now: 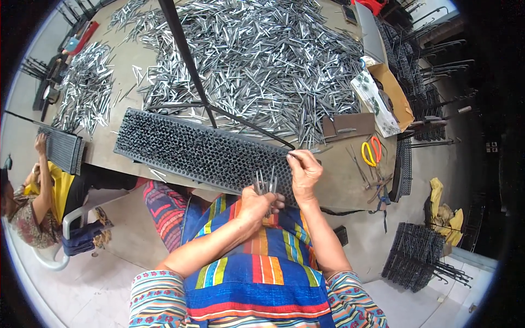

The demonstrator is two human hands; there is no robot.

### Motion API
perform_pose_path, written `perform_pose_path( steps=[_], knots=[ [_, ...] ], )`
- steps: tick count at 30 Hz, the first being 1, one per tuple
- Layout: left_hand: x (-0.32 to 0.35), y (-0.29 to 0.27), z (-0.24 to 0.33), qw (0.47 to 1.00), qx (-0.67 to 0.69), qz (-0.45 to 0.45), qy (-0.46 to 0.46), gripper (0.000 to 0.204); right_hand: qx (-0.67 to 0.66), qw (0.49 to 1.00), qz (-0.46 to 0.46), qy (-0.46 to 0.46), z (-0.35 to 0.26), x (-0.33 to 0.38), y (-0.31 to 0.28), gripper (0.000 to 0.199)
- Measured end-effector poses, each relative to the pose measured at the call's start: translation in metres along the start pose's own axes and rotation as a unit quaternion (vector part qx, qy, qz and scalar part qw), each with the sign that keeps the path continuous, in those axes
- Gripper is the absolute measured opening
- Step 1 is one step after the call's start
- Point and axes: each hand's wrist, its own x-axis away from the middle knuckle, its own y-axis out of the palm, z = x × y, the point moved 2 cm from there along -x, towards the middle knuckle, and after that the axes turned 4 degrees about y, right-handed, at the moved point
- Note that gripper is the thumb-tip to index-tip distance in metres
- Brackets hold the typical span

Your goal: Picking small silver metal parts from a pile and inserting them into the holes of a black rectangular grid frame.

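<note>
A long black perforated rack (121,143) lies slantwise along the near table edge, with dark tips standing in most of its holes. My left hand (256,206) is closed round a small bunch of slim metal pieces (265,183), their silvery ends pointing up over the rack's near right part. To its right, my right hand (304,174) is raised at the rack's right end. Its thumb and fingertips are pressed together; whatever they pinch is too small to make out.
A big heap of loose metal pieces (257,65) covers the table. A dark metal frame (188,54) rises behind the rack. At right are scissors (371,152), a brown pad (348,126) and a cardboard box (391,98). A co-worker (38,202) sits at left.
</note>
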Motion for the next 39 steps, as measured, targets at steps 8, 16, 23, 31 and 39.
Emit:
perform_pose_path(
  steps=[8,16,23,31,39],
  knots=[
    [-0.003,-0.004,0.0,1.0,0.013,0.015,-0.024,0.008,0.09,0.992,-0.013,-0.091,-0.008,-0.003,0.006,0.008],
    [-0.006,-0.006,-0.006,0.999,0.021,0.019,-0.026,0.01,0.189,0.978,-0.033,-0.086,-0.008,-0.003,0.006,0.01],
    [-0.005,-0.001,-0.001,0.998,0.048,0.019,-0.02,0.008,0.213,0.97,-0.044,-0.107,-0.005,-0.003,0.002,0.008],
    [-0.003,0.005,0.0,0.997,0.059,-0.039,-0.019,0.01,-0.103,0.893,-0.262,0.351,-0.008,0.027,-0.017,0.012],
    [-0.006,0.0,-0.002,0.999,0.041,0.003,-0.035,0.009,-0.141,0.961,-0.056,0.232,0.006,0.022,-0.026,0.006]
  ],
)
